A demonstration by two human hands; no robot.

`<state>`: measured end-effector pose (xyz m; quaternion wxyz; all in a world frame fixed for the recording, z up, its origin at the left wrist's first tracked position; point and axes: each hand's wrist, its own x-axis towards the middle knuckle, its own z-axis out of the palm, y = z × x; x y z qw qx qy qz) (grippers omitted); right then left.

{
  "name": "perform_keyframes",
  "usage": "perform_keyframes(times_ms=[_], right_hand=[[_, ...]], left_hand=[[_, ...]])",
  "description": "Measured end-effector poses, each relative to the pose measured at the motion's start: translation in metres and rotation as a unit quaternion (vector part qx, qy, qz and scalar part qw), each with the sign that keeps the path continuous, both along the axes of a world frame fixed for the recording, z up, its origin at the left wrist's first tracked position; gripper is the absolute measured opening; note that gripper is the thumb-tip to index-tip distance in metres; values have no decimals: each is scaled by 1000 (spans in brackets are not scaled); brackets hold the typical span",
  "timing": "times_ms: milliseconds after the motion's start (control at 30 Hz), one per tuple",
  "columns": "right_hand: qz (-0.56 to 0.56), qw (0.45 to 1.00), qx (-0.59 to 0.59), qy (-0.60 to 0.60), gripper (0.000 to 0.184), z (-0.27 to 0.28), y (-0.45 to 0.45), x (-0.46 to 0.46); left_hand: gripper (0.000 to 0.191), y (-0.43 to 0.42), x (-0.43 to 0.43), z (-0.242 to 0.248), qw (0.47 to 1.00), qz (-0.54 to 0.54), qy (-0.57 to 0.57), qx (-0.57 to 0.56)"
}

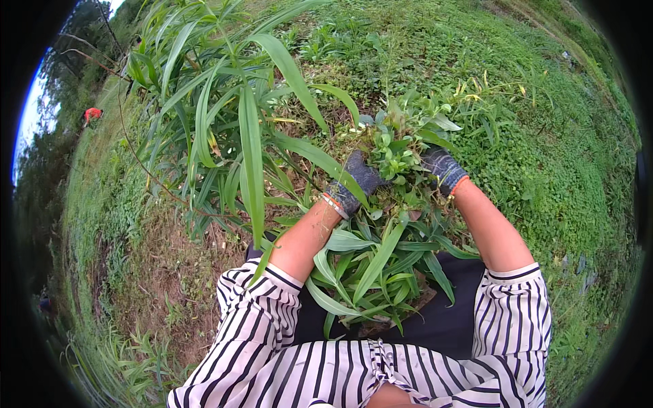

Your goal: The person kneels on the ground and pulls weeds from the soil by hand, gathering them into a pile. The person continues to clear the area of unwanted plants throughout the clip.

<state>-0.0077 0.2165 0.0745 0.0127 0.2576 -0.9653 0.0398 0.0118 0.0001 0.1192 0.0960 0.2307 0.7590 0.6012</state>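
Note:
Between my two gloved hands is a loose bundle of pulled green weeds (400, 148), with some dry stems and matted roots mixed in. My left hand (357, 181), in a dark grey knit glove with an orange cuff, grips the bundle from its left side. On the right side my right hand (443, 169), gloved alike, closes on the same bundle; leaves hide the fingertips of both. A long-leaved plant (380, 270) stands low between my forearms, in front of my dark trousers (449, 301). One long leaf crosses over my left glove.
A tall clump of long-leaved plants (250, 137) rises close at the left and overhangs my left forearm. Low ground cover (551, 168) spreads over the slope at right. Brown, dry soil (178, 290) shows at lower left. Far left, a person in red (93, 115) bends down.

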Motion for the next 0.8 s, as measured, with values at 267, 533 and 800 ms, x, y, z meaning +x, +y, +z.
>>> perform_keyframes(times_ms=[267,533,800], right_hand=[[120,910,-379,-119,41,44,-9,8],[137,977,-153,-49,39,-7,-33,-14],[16,987,-157,2,39,-76,20,-19]], left_hand=[[29,-9,-65,-82,977,109,139,-115],[43,12,-41,-35,992,12,-60,109],[53,19,-35,-37,994,2,99,-56]])
